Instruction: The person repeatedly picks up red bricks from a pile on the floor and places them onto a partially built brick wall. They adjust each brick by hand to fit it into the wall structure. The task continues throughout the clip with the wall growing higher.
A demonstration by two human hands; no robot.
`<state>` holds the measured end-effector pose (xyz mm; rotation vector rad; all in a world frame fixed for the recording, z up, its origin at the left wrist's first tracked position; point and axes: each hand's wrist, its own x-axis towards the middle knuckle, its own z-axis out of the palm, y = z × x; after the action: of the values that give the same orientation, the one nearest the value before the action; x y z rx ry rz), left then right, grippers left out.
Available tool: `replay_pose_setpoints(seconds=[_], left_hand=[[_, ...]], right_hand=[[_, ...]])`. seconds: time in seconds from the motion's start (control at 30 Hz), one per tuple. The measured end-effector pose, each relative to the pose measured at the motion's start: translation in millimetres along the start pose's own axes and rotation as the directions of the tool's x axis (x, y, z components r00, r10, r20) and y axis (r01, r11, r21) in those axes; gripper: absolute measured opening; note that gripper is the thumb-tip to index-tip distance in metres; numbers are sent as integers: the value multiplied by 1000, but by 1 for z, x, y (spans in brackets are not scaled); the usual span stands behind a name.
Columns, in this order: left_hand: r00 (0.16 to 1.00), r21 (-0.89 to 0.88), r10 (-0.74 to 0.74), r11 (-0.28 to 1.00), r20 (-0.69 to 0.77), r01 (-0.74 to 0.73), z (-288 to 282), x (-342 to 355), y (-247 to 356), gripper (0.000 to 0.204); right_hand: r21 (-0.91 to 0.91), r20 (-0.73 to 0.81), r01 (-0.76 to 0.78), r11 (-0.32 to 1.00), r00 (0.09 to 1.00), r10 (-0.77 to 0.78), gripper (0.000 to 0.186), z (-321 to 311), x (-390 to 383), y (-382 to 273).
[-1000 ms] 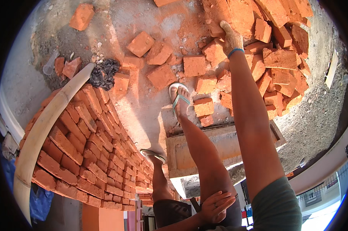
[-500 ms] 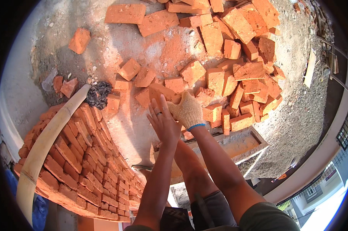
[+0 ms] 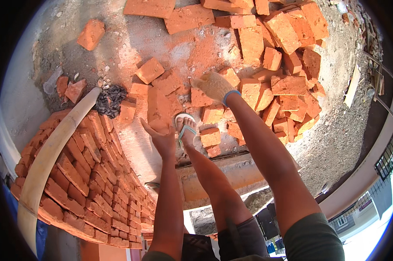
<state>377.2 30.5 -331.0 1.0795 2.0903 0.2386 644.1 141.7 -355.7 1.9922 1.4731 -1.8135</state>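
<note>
My left hand (image 3: 162, 141) is bare, its thumb out to the left and its fingers largely hidden against an orange-red brick (image 3: 161, 104) that it holds low over the ground. My right hand (image 3: 216, 87) wears a knitted glove with a blue cuff. Its fingers stretch left above a brick (image 3: 201, 98) on the ground; whether they touch is hidden. Another brick (image 3: 149, 70) lies just ahead of the left hand. Between my hands stands my sandalled foot (image 3: 186, 130).
A loose brick pile (image 3: 288, 85) spreads at the right. At the left rises a stacked brick wall (image 3: 87, 182), crossed by a bamboo pole (image 3: 59, 152). Black crumpled plastic (image 3: 111, 101) lies by the pole's end. A long trough-like form (image 3: 222, 176) sits near my legs.
My hands have parted: the left moved left and nearer with the brick, the right went farther out over the loose bricks. My foot has come into sight between them.
</note>
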Motion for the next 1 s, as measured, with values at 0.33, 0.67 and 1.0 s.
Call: replay_pose_setpoints(seconds=[0.33,0.67,1.0], left_hand=[[999,-389,-52,920,15,53,25,27,-20,75],[921,-616,-240,687,307,384,-32,37,-39,26],[914,-638,-210,661,348,395,-164,-124,-28,51]], right_hand=[[-877,-448,-218,427,691,-568,59,-180,63,45],[-269,-726,-228,936,686,-42,42,-125,-12,22],[949,-316,310,66,909,273,73,73,-250,-50]])
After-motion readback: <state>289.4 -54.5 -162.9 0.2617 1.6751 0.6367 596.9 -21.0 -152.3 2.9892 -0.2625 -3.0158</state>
